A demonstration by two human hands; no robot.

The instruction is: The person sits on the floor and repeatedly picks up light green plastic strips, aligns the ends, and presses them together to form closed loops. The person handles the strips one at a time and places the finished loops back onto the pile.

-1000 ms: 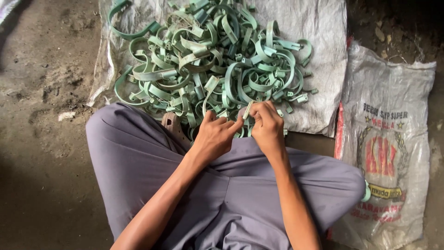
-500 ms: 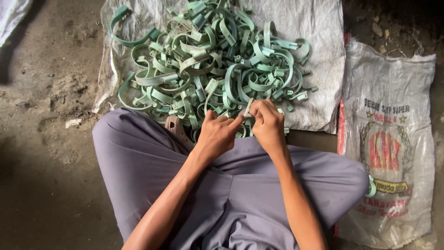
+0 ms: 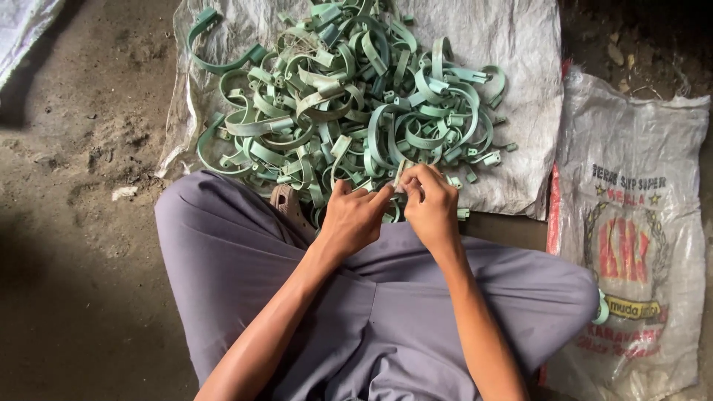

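Note:
A heap of several pale green curved clamp bands (image 3: 349, 104) lies on a grey woven sack (image 3: 505, 44) spread on the ground. My left hand (image 3: 355, 219) and my right hand (image 3: 429, 202) meet at the near edge of the heap, above my crossed legs in grey trousers (image 3: 238, 267). Both hands have their fingers closed on one green band piece (image 3: 399, 178) held between them; most of that piece is hidden by the fingers.
A printed white sack (image 3: 631, 223) lies to the right, with a green piece (image 3: 600, 308) at its edge by my knee. Bare dirt ground (image 3: 82, 148) spreads on the left, with a corner of another sack (image 3: 22, 22) at the top left. A sandal (image 3: 288, 206) shows by my leg.
My hands stay together at the heap's near edge, fingers shifting slightly on the green piece. The camera view has drifted a little.

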